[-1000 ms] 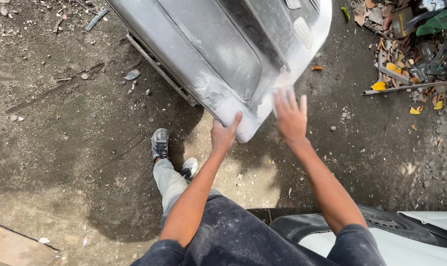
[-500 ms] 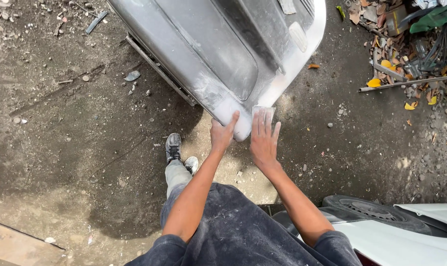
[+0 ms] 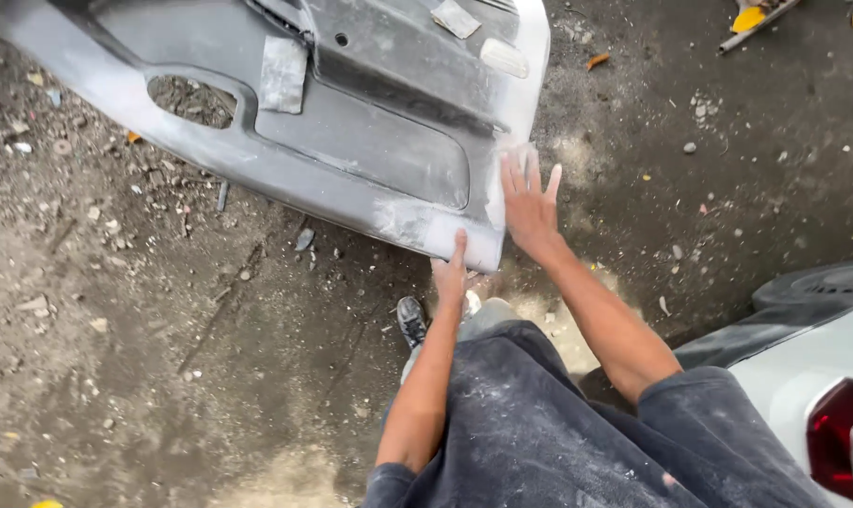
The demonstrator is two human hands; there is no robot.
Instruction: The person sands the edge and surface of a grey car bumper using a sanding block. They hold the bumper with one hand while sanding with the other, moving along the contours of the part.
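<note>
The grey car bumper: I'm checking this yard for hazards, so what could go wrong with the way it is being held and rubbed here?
1. The grey car bumper seems steadied at its corner only by the left hand, so it could tip or slide while the right hand presses a pale sheet on its end.
2. Pale dust coats the bumper and dark clothes; it may be breathed in.
3. Stones and scrap litter the dirt ground by the shoe, a possible trip hazard.

We note a grey bumper [image 3: 351, 141] with whitish dusty patches, dark brown ground [image 3: 116, 357], a black shoe [image 3: 410, 320], and a white car [image 3: 812, 367] with a red lamp [image 3: 845, 437].
</note>
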